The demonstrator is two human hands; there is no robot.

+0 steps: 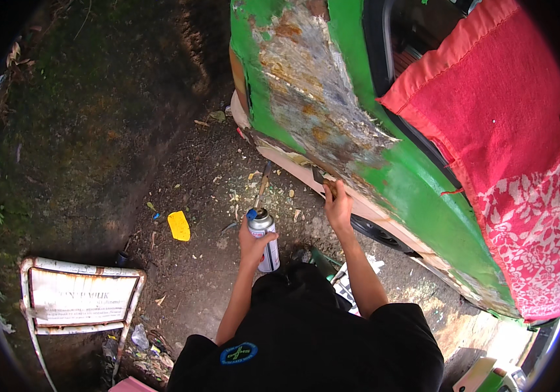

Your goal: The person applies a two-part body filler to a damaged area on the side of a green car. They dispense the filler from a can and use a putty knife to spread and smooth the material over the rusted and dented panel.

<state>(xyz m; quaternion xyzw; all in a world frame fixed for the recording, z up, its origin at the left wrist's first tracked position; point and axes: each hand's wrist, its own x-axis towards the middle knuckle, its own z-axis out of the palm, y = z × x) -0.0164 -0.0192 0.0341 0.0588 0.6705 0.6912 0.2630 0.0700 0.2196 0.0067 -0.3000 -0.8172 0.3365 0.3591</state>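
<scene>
My left hand (252,243) is wrapped round the canister of a blowtorch (268,255). Its metal burner tube (263,185) points away from me toward the lower edge of a green car (375,179). In my right hand (339,208) is a scraper (318,175), gripped by its brownish handle. The blade rests at or very near the car's pale lower strip (296,168); contact cannot be made out. Above it, a wide stripped patch (312,85) shows rusty, greyish metal with ragged paint edges. No flame is visible at the burner.
A red patterned cloth (469,111) drapes over the car window at right. A wheel (379,230) shows below the body. Paint flakes and a yellow piece (179,226) lie on the dirt ground. A rusty-framed white sign (84,300) stands at lower left.
</scene>
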